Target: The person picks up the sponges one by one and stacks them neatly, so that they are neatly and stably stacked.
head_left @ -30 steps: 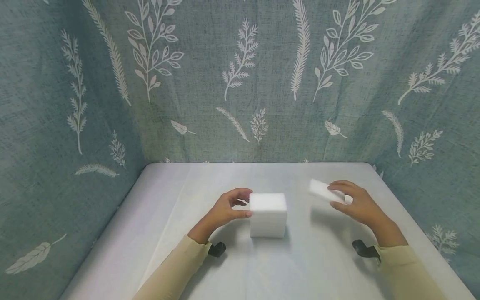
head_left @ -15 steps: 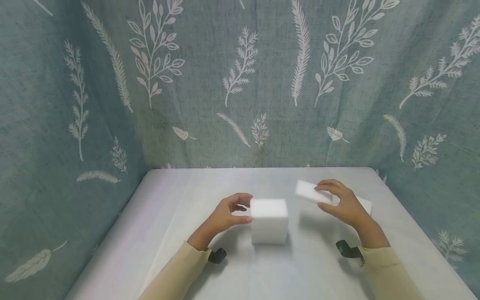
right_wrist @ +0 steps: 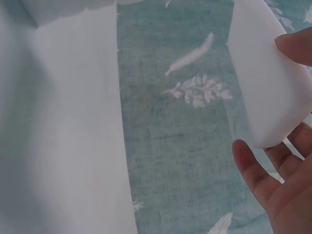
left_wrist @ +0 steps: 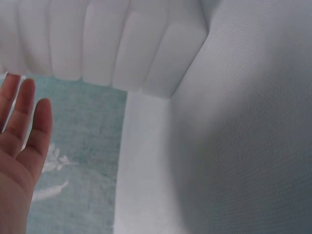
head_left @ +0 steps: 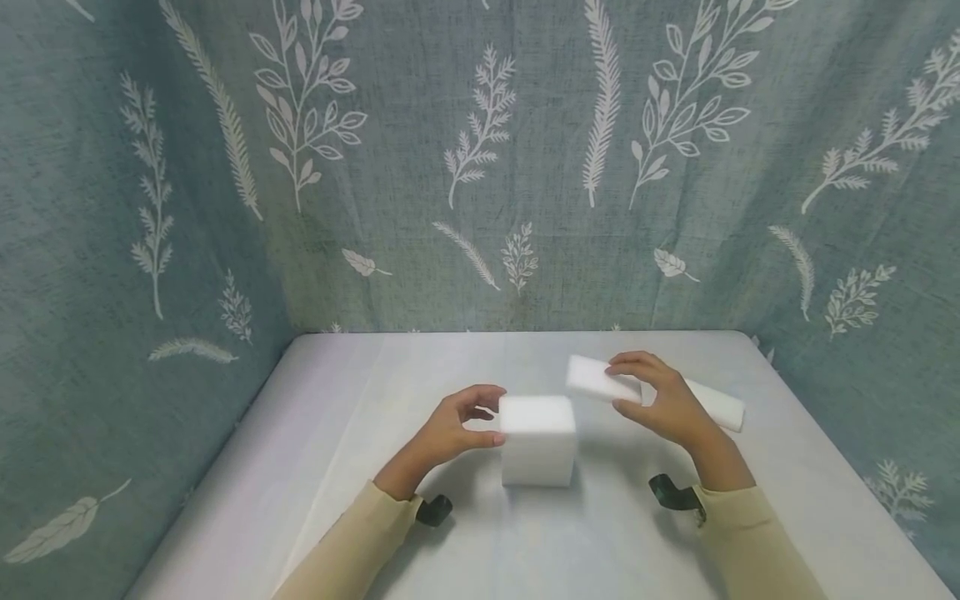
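Observation:
A stack of several white sponge-like blocks (head_left: pixel 537 442) stands in the middle of the table; the left wrist view shows the layered blocks (left_wrist: pixel 131 46) one on another. My left hand (head_left: pixel 450 425) holds the stack at its left side, thumb at the near edge and index finger at the far edge, the other fingers (left_wrist: pixel 39 129) apart from it. To the right, my right hand (head_left: pixel 660 400) pinches one white sponge block (head_left: pixel 600 379) between thumb and fingers. That block (right_wrist: pixel 268 73) is raised above the table and slightly tilted, close to the stack's upper right.
Another white block (head_left: pixel 716 406) lies on the white table (head_left: pixel 420 550) behind the right hand, partly hidden by it. A green leaf-patterned cloth (head_left: pixel 412 167) hangs around the table's back and sides. Each wrist carries a small black camera mount (head_left: pixel 435 510).
My right hand has moved left with the sponge block toward the stack, uncovering the block lying behind it. The left hand stays at the stack.

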The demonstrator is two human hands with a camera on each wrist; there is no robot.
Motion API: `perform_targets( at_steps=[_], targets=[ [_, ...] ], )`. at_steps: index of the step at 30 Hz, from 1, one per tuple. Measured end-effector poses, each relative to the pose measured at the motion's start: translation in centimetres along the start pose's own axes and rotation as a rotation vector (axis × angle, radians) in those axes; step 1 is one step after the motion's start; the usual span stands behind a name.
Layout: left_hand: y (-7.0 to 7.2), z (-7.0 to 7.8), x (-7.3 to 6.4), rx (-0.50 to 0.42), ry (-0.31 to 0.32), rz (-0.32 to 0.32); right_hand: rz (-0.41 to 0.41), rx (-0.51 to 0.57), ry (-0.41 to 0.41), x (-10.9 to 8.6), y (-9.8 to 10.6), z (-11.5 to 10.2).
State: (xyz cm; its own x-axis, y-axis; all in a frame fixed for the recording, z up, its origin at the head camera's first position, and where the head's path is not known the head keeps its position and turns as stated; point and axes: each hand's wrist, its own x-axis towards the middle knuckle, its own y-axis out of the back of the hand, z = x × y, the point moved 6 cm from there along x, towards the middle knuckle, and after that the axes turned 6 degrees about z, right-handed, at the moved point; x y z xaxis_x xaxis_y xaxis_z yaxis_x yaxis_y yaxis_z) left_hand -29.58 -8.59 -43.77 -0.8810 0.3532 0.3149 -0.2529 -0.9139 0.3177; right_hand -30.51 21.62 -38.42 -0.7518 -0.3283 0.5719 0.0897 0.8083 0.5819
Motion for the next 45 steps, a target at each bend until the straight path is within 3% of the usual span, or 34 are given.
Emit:
perform_targets(
  at_steps=[7,13,19,25,33,45],
  targets=[
    [0.2,0.0,-0.2,0.006,-0.017,0.008,0.001,0.012,0.025,0.4,-1.1,-1.1],
    [0.2,0.1,-0.2,0.016,-0.038,0.013,-0.013,0.051,0.051,0.9,-1.2,-4.5],
    [0.3,0.2,-0.1,0.016,-0.047,0.025,-0.041,0.080,0.090,1.1,-2.5,-3.1],
    [0.3,0.3,0.0,0.015,-0.047,0.033,-0.062,0.091,0.143,1.5,-3.2,-4.0],
    [0.3,0.4,0.0,0.007,-0.039,0.041,-0.095,0.105,0.130,1.6,-4.7,-4.7],
    [-0.2,0.3,0.4,-0.014,-0.025,0.020,-0.090,0.078,0.186,1.2,-5.6,-5.6]
  ],
)
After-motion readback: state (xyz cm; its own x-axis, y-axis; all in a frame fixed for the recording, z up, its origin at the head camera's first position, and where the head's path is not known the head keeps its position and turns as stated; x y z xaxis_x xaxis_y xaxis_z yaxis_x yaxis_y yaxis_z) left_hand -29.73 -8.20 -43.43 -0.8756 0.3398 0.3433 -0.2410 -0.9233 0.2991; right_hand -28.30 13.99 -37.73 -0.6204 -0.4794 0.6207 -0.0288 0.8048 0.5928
